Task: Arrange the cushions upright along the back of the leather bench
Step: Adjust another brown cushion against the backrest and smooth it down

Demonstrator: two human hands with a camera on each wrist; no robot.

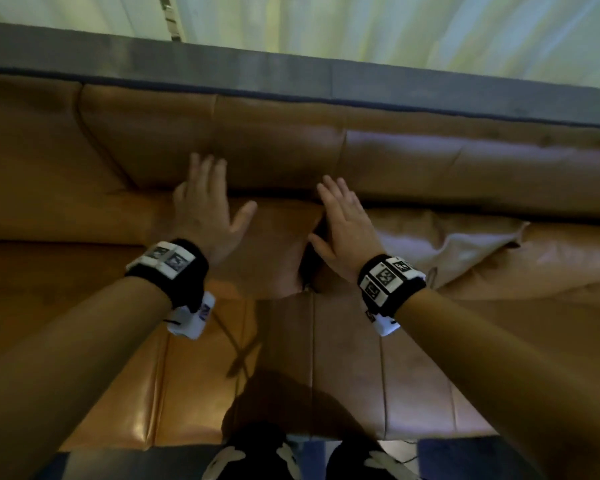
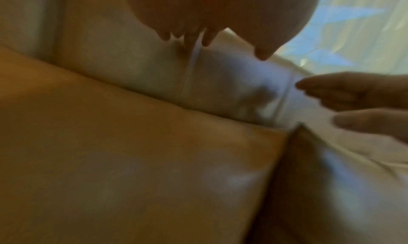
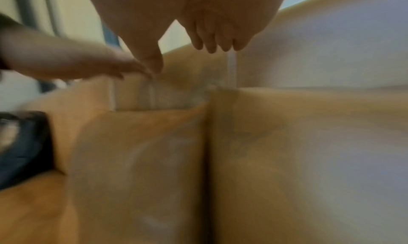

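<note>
Mid-frame, your left hand [image 1: 207, 209] and right hand [image 1: 343, 225], fingers straight and gripping nothing, hover flat above two leather cushions [image 1: 267, 251] meeting below them on the bench [image 1: 343, 368].

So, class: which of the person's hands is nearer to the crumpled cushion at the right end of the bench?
Right. The right hand sits at the crumpled cushion's left edge, fingers straight. The left hand lies farther left, over the neighbouring cushion.

Two cushions [image 1: 267, 244] [image 1: 482, 251], one bench [image 1: 326, 358], two hands [image 1: 205, 209] [image 1: 343, 230].
</note>
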